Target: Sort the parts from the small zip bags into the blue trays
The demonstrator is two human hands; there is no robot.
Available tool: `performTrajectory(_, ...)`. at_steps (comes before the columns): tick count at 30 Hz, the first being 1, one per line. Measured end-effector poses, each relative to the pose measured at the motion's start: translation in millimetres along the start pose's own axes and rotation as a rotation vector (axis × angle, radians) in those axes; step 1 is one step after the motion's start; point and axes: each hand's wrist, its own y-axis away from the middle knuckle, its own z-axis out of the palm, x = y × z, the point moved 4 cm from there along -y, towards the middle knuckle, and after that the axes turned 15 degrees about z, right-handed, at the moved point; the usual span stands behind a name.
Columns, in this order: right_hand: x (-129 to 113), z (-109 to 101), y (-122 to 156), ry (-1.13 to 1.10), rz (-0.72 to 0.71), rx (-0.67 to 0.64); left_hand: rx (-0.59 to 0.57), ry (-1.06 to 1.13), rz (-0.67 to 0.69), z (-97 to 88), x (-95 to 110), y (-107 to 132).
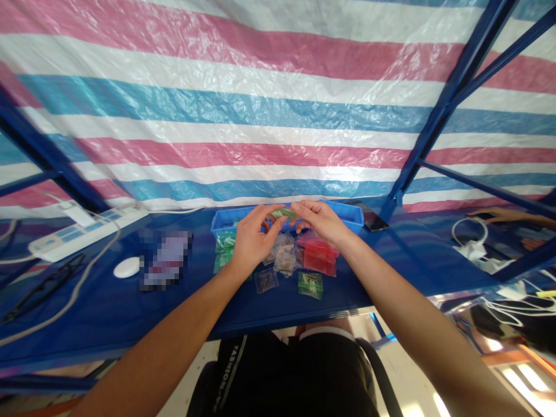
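fingers (273, 231) of both hands, head view: left hand (254, 237) has thumb and forefinger closed on the left end of a small green packet (283, 214); right hand (322, 220) appears to grip the right end, thumb on top, the other fingers curled beneath. packet is up off the counter (130, 324), in front of the blue tray (220, 219) as seen from here. its opening and contents too small to make out.

below the wrists, close together: green bags (225, 243) by the left hand, clear bags (285, 259) in the middle, red bags (320, 258) under the right. nearer the front edge, a small clear bag (266, 281) with one slim piece inside, and a lone green bag (310, 285) beside it, the two apart.

on handling, as judgement: thin film likely slips and creases, so a light pinch at the edges beats a squeeze through the middle. both ends level, packet held low, so anything loose drops close by. fingertips clear of the face give a better look at what is inside. main risk: sleeves of film clinging together, or a knuckle nudging the clear bags into the red ones.
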Motion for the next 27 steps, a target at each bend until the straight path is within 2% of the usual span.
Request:
performTrajectory(5,-1.0,1.0,1.2,0.043,-0.039,-0.044,0.012,-0.020,-0.035,-0.3,-1.6,1.2)
performTrajectory(11,1.7,-1.4,-2.3,0.044,-0.048,0.011,-0.015,-0.003,-0.056,1.7,-1.0,1.9)
performTrajectory(16,1.9,-4.8,-3.4,-0.036,-0.004,0.078,-0.065,-0.013,0.079,1.7,8.0,-2.3)
performTrajectory(20,6.0,-8.2,-5.7,-0.122,0.033,0.081,-0.100,-0.050,0.167,1.7,10.7,-3.9)
performTrajectory(27,6.6,-3.7,-4.5,-0.085,0.060,0.019,-0.070,-0.049,0.175,-0.9,4.8,-1.3)
